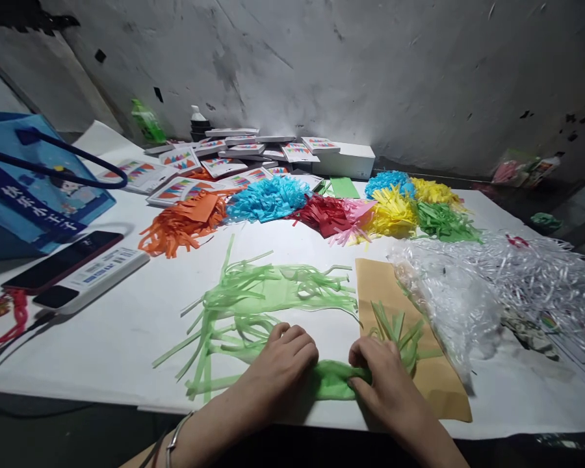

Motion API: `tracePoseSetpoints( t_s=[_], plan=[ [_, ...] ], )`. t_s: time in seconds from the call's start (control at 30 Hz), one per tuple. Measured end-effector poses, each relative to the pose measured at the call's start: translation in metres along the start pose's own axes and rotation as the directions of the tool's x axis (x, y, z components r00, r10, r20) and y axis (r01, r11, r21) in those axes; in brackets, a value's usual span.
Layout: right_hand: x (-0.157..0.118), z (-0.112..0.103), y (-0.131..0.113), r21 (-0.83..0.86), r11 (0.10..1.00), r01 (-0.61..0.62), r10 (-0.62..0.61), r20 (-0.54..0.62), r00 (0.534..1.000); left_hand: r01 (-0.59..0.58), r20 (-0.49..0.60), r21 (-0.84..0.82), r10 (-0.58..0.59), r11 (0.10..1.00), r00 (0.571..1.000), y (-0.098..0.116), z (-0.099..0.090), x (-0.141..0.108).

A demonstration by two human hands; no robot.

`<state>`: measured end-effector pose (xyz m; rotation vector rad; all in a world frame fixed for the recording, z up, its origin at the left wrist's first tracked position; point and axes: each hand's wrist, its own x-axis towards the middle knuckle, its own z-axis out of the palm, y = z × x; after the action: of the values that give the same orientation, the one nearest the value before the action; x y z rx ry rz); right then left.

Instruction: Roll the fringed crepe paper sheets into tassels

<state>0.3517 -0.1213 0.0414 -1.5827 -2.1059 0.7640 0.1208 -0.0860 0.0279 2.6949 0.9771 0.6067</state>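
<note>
Close to the table's front edge lies a rolled or folded strip of green tissue paper (pixel 334 382) with fringed ends. My left hand (pixel 283 364) has its fingers curled over the strip's left part; its fingertips are hidden. At the strip's right part, my right hand (pixel 387 377) pinches it between thumb and fingers. Green fringe (pixel 400 335) sticks out beyond my right hand over a sheet of brown paper (pixel 436 374). Farther back, a flat piece of fringed green tissue (pixel 277 292) is spread on the white table, with loose strands toward the left.
Behind are tassel bundles in orange (pixel 188 218), blue (pixel 270 198), red (pixel 326 214) and yellow (pixel 394 211). Flat printed boxes (pixel 244 149) are stacked by the wall. Clear plastic and silvery strands (pixel 531 286) lie right. A phone (pixel 63 260), a power bank (pixel 92 279) and a blue bag (pixel 39 182) are left.
</note>
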Motion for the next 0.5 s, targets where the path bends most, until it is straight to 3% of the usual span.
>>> tracePoseSetpoints(
  t_s=[0.1, 0.33, 0.5],
  plan=[
    [-0.0044, 0.0025, 0.0021, 0.020, 1.000, 0.016, -0.016, 0.014, 1.000, -0.002, -0.020, -0.057, 0.001, 0.998, 1.000, -0.0001, 0.0005, -0.0033],
    [-0.0030, 0.0014, 0.0037, 0.090, 0.995, 0.052, -0.051, -0.009, 0.999, 0.050, 0.099, -0.064, -0.044, 0.997, 0.994, 0.0023, -0.0056, -0.0011],
    [0.0006, 0.0071, 0.0012, 0.109, 0.989, 0.104, -0.108, 0.024, 0.994, 0.006, 0.032, -0.064, -0.004, 0.998, 0.999, 0.0000, 0.0005, -0.0013]
  ],
)
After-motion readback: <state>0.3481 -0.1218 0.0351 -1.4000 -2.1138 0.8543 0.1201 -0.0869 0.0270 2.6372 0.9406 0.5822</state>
